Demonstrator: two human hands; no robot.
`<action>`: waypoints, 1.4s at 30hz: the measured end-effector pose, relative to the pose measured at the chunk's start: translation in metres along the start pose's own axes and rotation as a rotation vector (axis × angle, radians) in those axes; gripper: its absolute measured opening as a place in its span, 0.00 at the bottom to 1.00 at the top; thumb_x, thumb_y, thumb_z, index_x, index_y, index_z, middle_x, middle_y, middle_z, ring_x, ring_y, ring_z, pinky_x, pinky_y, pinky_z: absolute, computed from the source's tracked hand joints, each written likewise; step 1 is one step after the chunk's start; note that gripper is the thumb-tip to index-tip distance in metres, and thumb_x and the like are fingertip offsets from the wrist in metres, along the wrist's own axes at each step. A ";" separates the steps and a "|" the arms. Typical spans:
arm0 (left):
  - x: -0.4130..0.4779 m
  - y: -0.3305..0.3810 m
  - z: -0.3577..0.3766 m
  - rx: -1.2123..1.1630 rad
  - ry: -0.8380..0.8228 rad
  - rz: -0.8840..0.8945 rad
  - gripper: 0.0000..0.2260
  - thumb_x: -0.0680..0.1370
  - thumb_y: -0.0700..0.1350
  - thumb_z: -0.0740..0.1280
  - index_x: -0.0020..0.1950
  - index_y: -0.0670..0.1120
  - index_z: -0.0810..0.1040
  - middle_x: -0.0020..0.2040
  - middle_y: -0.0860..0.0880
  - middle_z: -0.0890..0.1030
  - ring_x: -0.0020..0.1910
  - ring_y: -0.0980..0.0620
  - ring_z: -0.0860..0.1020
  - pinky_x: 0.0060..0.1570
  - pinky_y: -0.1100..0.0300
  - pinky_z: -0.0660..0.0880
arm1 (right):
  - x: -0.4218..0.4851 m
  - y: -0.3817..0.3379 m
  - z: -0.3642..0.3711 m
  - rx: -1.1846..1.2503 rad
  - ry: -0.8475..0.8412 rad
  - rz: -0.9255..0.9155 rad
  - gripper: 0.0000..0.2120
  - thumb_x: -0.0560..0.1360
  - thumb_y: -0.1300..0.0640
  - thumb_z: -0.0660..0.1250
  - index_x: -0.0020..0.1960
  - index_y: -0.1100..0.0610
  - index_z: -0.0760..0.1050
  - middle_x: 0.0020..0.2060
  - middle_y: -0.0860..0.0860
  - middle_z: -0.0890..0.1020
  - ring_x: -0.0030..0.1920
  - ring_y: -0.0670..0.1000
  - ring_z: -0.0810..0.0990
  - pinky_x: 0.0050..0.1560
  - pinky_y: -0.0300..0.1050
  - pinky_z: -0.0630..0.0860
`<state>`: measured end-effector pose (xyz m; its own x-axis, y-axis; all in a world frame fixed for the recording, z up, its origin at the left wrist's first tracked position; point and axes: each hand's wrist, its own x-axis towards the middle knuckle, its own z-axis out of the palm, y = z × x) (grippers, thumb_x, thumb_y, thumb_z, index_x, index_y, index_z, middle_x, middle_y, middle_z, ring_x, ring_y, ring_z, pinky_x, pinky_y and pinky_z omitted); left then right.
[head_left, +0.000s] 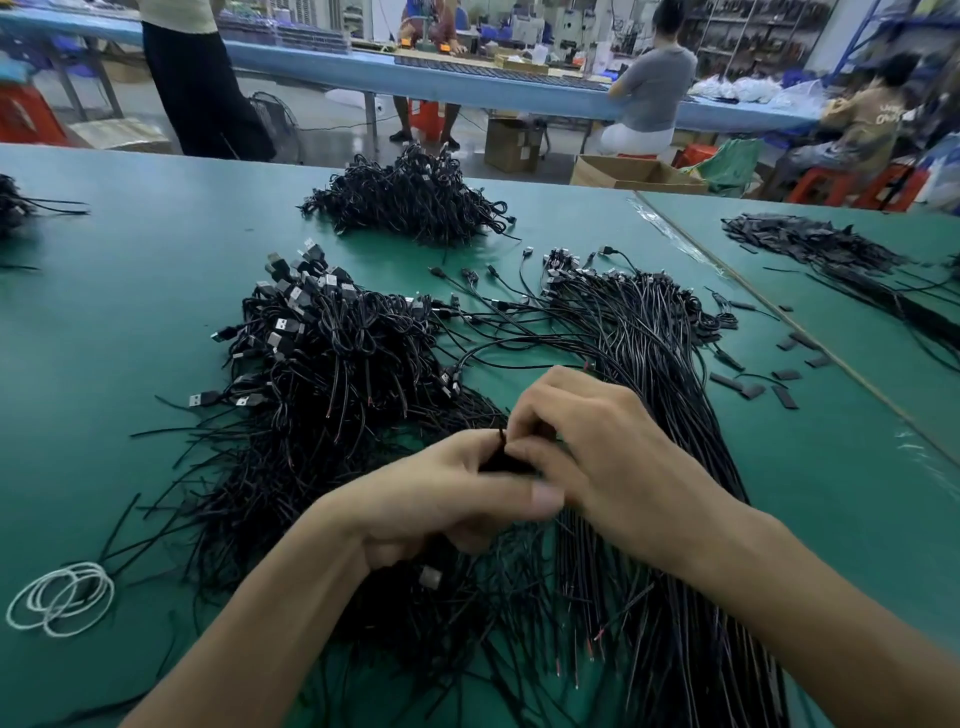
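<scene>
Pinching a wire (502, 439) between our left hand (436, 499) and right hand (597, 441), both curled tight, above the cables (332, 364) on the tabletop (130, 260), we judge sleeving underway; next, a steady, aligned push

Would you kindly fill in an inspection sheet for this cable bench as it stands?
Surface: green table, taped seam at right.
Job's things: black cable piece pinched between both hands, above the piles.
Clutter: black sleeve pieces scattered right; white cord loops near left.
Grippers: left hand and right hand both pinch the cable piece, fingers curled.
Cables: USB-plug pile left; straight bundle right; tangled heap far.
Surroundings: people at a blue bench; cardboard boxes; red stools.
</scene>
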<state>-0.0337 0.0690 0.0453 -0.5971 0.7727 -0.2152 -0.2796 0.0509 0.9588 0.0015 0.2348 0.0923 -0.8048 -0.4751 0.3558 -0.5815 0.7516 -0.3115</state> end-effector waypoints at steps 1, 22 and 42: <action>-0.003 0.001 0.000 0.055 -0.035 0.031 0.09 0.69 0.47 0.76 0.37 0.55 0.77 0.31 0.55 0.68 0.25 0.59 0.64 0.23 0.67 0.62 | -0.001 0.002 -0.001 0.021 -0.033 0.005 0.03 0.78 0.57 0.66 0.46 0.53 0.76 0.41 0.39 0.71 0.42 0.46 0.75 0.43 0.41 0.73; -0.008 -0.003 0.011 0.145 -0.020 -0.105 0.07 0.82 0.36 0.62 0.48 0.47 0.70 0.29 0.56 0.63 0.26 0.58 0.59 0.23 0.67 0.57 | -0.004 -0.004 -0.020 -0.081 -0.317 -0.132 0.08 0.79 0.56 0.66 0.55 0.48 0.71 0.50 0.44 0.74 0.45 0.51 0.78 0.45 0.52 0.78; -0.003 0.002 0.005 -0.507 -0.134 -0.004 0.06 0.76 0.46 0.60 0.47 0.43 0.72 0.38 0.48 0.73 0.28 0.57 0.65 0.23 0.69 0.64 | -0.004 0.007 -0.024 -0.055 -0.048 -0.215 0.05 0.79 0.63 0.65 0.52 0.54 0.74 0.43 0.46 0.79 0.43 0.51 0.77 0.41 0.53 0.78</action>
<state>-0.0291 0.0699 0.0492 -0.5030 0.8491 -0.1614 -0.6305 -0.2328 0.7404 0.0034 0.2524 0.1099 -0.6687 -0.6472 0.3660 -0.7338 0.6539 -0.1844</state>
